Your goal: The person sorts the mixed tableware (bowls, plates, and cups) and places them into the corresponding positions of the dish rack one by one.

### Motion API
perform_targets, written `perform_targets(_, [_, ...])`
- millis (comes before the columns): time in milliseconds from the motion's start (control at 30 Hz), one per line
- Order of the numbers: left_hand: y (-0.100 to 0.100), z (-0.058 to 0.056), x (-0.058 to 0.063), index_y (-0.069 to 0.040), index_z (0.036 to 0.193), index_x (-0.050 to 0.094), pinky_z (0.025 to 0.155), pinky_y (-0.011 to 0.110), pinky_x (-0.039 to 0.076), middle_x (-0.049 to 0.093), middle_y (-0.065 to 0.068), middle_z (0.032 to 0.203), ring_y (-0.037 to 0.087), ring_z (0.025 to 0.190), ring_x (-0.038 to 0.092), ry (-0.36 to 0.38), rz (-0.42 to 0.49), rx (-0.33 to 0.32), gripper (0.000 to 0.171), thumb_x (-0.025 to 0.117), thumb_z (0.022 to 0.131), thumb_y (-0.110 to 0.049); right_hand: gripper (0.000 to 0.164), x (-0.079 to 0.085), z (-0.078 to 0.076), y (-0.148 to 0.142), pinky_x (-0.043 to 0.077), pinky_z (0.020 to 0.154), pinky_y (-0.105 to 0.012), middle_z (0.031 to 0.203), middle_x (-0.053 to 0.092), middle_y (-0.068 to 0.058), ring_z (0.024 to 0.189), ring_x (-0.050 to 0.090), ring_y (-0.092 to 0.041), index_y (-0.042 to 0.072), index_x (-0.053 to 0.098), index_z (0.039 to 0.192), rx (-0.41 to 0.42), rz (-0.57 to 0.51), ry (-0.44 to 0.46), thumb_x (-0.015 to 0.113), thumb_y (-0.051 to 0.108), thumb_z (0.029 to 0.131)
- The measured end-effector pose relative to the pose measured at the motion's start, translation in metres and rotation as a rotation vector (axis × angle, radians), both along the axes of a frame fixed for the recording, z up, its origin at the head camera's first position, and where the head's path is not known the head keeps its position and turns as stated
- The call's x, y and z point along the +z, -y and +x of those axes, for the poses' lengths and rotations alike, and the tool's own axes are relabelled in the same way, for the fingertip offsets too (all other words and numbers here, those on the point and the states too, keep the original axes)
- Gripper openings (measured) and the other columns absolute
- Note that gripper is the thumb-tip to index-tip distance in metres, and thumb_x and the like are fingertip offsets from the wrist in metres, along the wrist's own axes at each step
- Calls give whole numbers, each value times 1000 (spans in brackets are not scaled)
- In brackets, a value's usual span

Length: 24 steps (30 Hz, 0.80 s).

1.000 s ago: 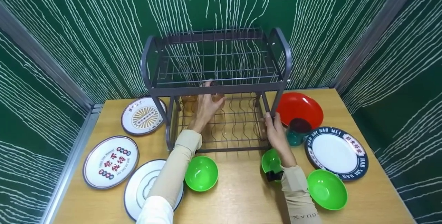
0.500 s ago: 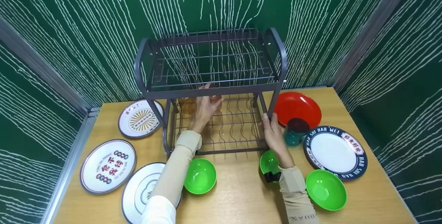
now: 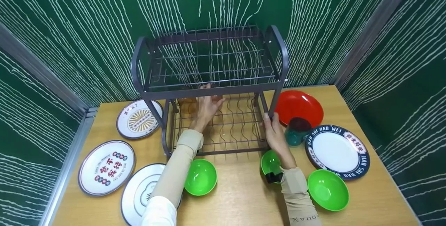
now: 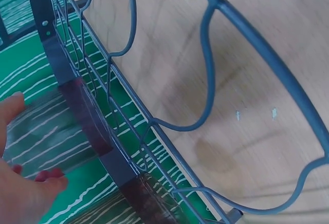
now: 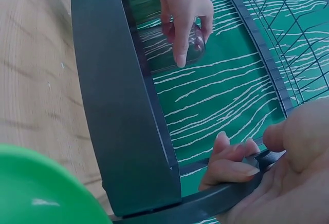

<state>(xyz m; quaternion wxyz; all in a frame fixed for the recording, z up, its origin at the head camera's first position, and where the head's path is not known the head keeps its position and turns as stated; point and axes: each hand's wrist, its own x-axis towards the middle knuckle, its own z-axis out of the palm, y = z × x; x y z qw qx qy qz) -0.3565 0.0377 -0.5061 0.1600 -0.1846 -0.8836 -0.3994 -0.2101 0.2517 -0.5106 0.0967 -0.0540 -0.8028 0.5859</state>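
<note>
My left hand (image 3: 206,110) reaches into the lower tier of a dark two-tier dish rack (image 3: 216,91). It grips a see-through pinkish cup (image 5: 172,48), fingers and thumb on opposite sides. In the left wrist view the cup (image 4: 56,131) lies along the back of the tier, its mouth end overlapping the rack's flat bar. Beside it, an amber cup (image 3: 187,105) stands at the tier's back left. My right hand (image 3: 277,135) holds the rack's right front post; in the right wrist view its fingers (image 5: 231,167) curl around that post.
To the right are a red plate (image 3: 301,107), a teal cup (image 3: 294,137), a dark-rimmed plate (image 3: 336,151) and a green bowl (image 3: 327,189). Two more green bowls (image 3: 201,177) sit before the rack. White plates (image 3: 106,168) lie left. Green walls surround the table.
The head view has shifted slightly, so the rack and dishes appear a little further left. Both hands keep their holds on the cup and the rack.
</note>
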Motion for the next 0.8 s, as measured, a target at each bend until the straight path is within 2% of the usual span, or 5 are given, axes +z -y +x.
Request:
perform_targets(133, [-1,0,1,6,141,34,109,45,31,39,27,140,37,133,34,3,-12,-13,74,74,83,-16,54,-4,-2,-4,37,96,-47,112,49,-19,108,46,-36,2,31,129,1,7,30,29,48,101])
perform_targets(233, [-1,-1,4,6,142,31,109,45,29,38,27,141,38,135,31,19,-44,-10,74,72,85,-18,54,-3,-1,-4,37,95,-47,113,49,-20,108,46,-35,2,31,129,6,6,19,28,48,101])
perform_targets(400, [-1,-1,8,5,145,26,110,48,27,31,28,146,39,138,24,83,-83,-2,79,71,86,-20,47,-3,0,-4,38,82,-43,106,48,-19,97,47,-36,3,34,121,8,-11,-5,29,46,102])
perform_targets(533, [0,0,9,7,145,26,111,49,25,31,29,145,40,138,23,103,-76,9,80,73,84,-16,52,-4,1,-4,38,93,-47,110,49,-17,105,47,-34,3,32,128,12,-15,18,30,47,101])
perform_targets(800, [1,-1,9,8,142,30,109,49,28,37,29,142,42,134,29,48,-119,19,79,75,82,-15,47,-8,0,-4,37,84,-44,107,45,-22,99,45,-35,2,34,123,23,-35,-15,30,44,102])
